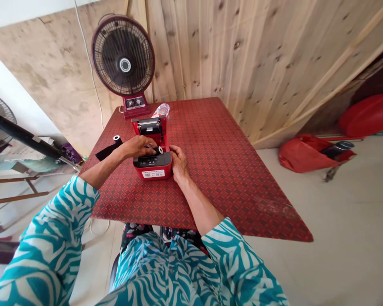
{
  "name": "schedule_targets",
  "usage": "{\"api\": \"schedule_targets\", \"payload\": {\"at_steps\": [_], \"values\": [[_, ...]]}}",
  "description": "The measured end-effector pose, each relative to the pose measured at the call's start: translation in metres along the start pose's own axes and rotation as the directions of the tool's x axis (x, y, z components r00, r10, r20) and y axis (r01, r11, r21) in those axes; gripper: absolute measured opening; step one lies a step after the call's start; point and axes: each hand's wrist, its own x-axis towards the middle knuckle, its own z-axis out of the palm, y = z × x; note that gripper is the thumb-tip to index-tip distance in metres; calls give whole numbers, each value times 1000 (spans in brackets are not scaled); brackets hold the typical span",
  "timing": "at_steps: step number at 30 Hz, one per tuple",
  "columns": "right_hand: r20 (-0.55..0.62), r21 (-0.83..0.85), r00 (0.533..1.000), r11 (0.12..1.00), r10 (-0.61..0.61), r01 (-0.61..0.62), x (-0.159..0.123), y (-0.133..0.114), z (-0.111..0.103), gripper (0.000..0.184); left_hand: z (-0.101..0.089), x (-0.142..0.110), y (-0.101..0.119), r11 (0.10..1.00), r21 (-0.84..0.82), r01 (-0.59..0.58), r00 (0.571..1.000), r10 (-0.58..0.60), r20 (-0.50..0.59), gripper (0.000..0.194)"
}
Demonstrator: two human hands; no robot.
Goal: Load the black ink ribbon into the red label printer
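Note:
A red and black label printer (153,165) stands on the table with its lid (150,126) raised. My left hand (142,146) reaches over the opening, its fingers closed on a black ribbon roll (158,150) with a white core. My right hand (178,162) grips the printer's right side, thumb towards me and fingers partly hidden behind the casing. Beyond my left wrist lies a second black roll (116,139) with a white core, and a loose black strip (107,151) extends beside it. Whether the strip joins either roll is hidden by my forearm.
Behind the printer lies a clear plastic bottle (161,110). A maroon fan (125,63) stands at the back left of the red patterned table (220,170). Wooden boards (210,51) rise behind. A red bag (298,153) rests on the floor at right.

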Motion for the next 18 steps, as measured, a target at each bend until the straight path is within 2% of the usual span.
{"api": "schedule_targets", "payload": {"at_steps": [5,11,14,18], "values": [[-4,-6,1000,1000,-20,20,1,2,0,29,2,0,1,991,-119,-62,998,65,23,21],[12,-16,1000,1000,-17,17,0,3,-1,29,-3,-3,7,994,105,-7,995,17,-98,25],[-12,-2,1000,1000,-1,1,-1,0,0,31,3,7,3,980,201,3,999,6,-44,23],[-14,27,1000,999,27,-27,-2,-3,0,31,6,25,-5,985,172,5,999,-13,48,14]]}}
